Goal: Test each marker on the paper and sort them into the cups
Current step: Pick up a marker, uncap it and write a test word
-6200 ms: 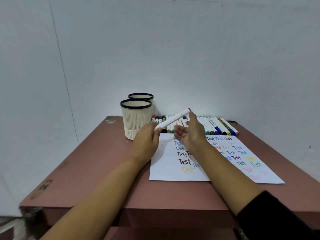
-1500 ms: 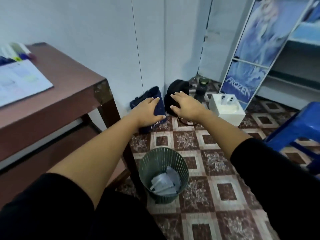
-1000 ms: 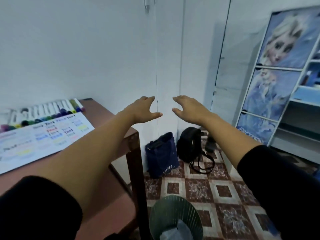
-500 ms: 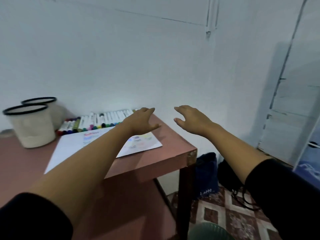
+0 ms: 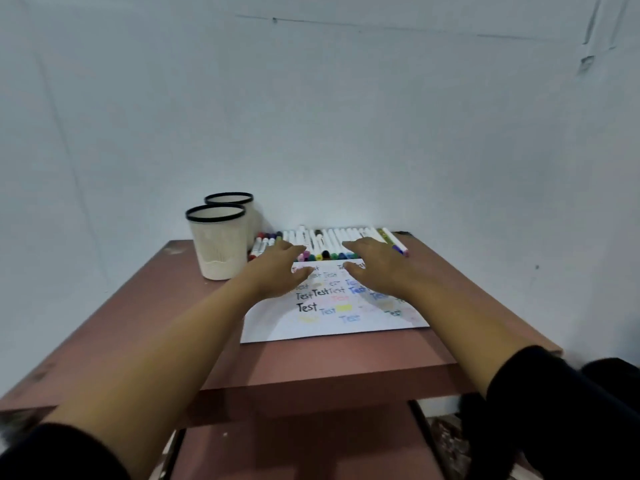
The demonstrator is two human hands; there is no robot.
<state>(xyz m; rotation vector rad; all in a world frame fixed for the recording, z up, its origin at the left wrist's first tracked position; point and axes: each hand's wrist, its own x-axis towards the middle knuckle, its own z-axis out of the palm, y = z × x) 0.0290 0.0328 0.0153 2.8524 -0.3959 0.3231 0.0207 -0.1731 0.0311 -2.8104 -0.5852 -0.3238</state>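
Observation:
A row of white markers (image 5: pixel 329 242) with coloured caps lies along the back of the reddish table, against the wall. In front of it is a white paper (image 5: pixel 332 327) covered with the word "Test" in many colours. Two cream cups with black rims stand at the left: the near cup (image 5: pixel 217 244) and the far cup (image 5: pixel 230 200) behind it. My left hand (image 5: pixel 277 271) hovers over the paper's far left part, fingers spread, holding nothing. My right hand (image 5: pixel 375 266) hovers over the paper's far right part, also spread and empty, its fingertips near the markers.
The reddish table (image 5: pixel 138 323) has a front edge close to me and a lower shelf (image 5: pixel 304 448) beneath. A white wall stands directly behind the markers and cups. A dark object (image 5: pixel 609 372) shows past the table's right corner.
My view has swung from the floor and bin on the right back to the table. Both empty hands moved with it and now hover over the paper near the markers.

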